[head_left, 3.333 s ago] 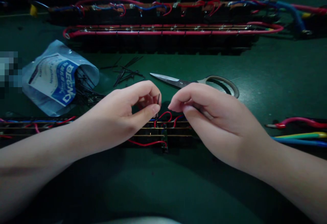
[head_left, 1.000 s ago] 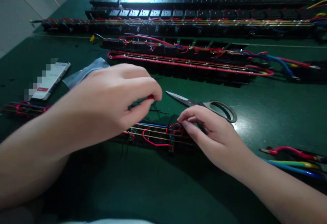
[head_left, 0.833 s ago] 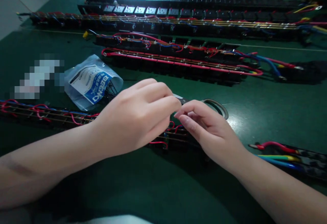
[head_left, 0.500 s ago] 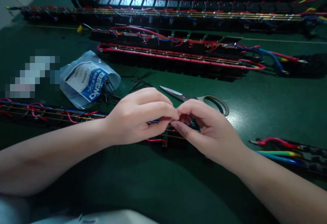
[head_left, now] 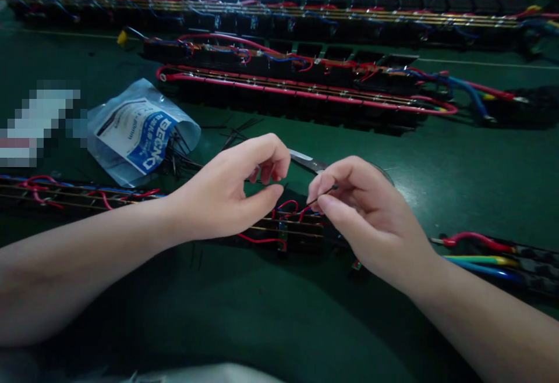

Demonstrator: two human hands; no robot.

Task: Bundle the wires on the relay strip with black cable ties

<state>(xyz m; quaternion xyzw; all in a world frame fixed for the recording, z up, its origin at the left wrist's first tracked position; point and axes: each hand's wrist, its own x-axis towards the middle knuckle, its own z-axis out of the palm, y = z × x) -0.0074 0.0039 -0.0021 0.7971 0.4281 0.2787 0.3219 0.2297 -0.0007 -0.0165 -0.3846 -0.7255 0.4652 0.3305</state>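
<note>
Between the thumb and index finger of my right hand (head_left: 371,220) is a thin black cable tie (head_left: 326,192), its small head showing above the thumb. My left hand (head_left: 227,191) is beside it on the left, fingers curled, thumb apart from them. A long black strip assembly (head_left: 301,231) with red wires, metal rods and a small green board lies under both hands, partly covered by them. Behind the right hand lie scissors (head_left: 305,160), their handles mostly hidden. A clear plastic bag (head_left: 144,127) with a blue and white label spills black cable ties (head_left: 179,159) from its mouth.
More black strip assemblies with red and blue wires (head_left: 283,86) lie across the green table (head_left: 262,313) farther back. Thick red, yellow-green and blue cables (head_left: 480,259) end at the right. Loose black ties (head_left: 240,131) lie behind my left hand.
My hands were together at the fingertips; now they are apart. The left has opened and drawn back to the left, while the right keeps the cable tie, now in plain sight.
</note>
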